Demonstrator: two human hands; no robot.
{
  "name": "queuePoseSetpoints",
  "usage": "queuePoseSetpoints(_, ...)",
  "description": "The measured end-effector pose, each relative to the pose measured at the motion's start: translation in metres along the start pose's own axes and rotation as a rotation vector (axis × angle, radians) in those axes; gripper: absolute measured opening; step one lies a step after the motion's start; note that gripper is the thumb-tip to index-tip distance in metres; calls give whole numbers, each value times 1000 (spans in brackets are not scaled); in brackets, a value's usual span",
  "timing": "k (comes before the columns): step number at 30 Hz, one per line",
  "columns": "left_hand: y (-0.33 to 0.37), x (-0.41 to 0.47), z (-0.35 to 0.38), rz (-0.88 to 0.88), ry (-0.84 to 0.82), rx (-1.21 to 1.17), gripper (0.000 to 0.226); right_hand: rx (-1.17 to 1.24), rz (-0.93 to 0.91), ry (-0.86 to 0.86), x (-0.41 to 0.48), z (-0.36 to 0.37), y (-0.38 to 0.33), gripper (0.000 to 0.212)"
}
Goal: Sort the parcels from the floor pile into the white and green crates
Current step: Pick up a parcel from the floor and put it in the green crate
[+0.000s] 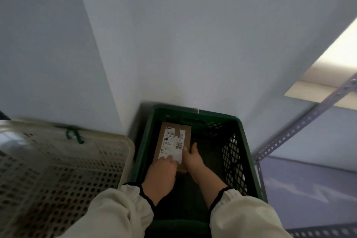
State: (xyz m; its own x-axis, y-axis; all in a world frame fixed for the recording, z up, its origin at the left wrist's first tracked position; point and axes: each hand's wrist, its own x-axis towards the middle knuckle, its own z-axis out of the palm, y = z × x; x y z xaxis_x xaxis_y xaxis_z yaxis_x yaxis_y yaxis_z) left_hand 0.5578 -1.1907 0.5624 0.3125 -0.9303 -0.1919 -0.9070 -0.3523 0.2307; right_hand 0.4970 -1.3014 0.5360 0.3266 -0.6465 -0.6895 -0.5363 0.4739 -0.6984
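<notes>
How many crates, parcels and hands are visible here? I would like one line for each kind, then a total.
Crates: 2, a green plastic crate and a white perforated plastic crate.
Parcels: 1, a brown cardboard parcel with a white label, inside the green crate.
Hands: 2, left hand and right hand.
Total: 5

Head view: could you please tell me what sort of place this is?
Probably a parcel storeroom or sorting corner: a labelled parcel in a green crate, a white perforated crate beside it, slotted metal shelving.
</notes>
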Motion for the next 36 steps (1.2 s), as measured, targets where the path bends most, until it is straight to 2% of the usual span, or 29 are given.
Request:
queuePoseSetpoints(3,-1,-15,-16,5,27,-105,33,-8,34,86,-14,-6,-13,68)
queuePoseSetpoints(5,-3,-27,-27,-6,0,-180,32,-99,79,72,-25,-5,-21,64)
queuePoseSetpoints(8,-10,-43,-41,3,-104,-211,25,-242,99,30,-36,2,-26,35)
queuePoseSetpoints(10,-16,-47,-45,17,-194,-175,23,-237,52,41,-38,8,-23,26)
queuePoseSetpoints(13,-25,-48,-40,36,-183,-148,25,-273,-53,65,-37,18,-12,34)
queuePoseSetpoints(16,-26,-42,-26,46,-119,-159,26,-232,-129,86,-39,28,-1,31)
queuePoseSetpoints(23,-22,-14,4,-100,-176,-36,48,-189,-132,59,-30,22,3,46)
queuePoseSetpoints(29,-18,-10,8,-154,-247,36,55,-402,-207,47,-26,16,8,39)
queuePoseSetpoints(32,-15,-14,-5,-118,-176,-81,47,-495,-227,31,-28,15,3,47)
queuePoseSetpoints(34,-11,-22,-23,-54,-113,-275,38,-524,-263,106,-33,14,-6,55)
queuePoseSetpoints(36,-9,-33,-50,-23,-96,-467,32,-549,-308,109,-54,19,-26,55)
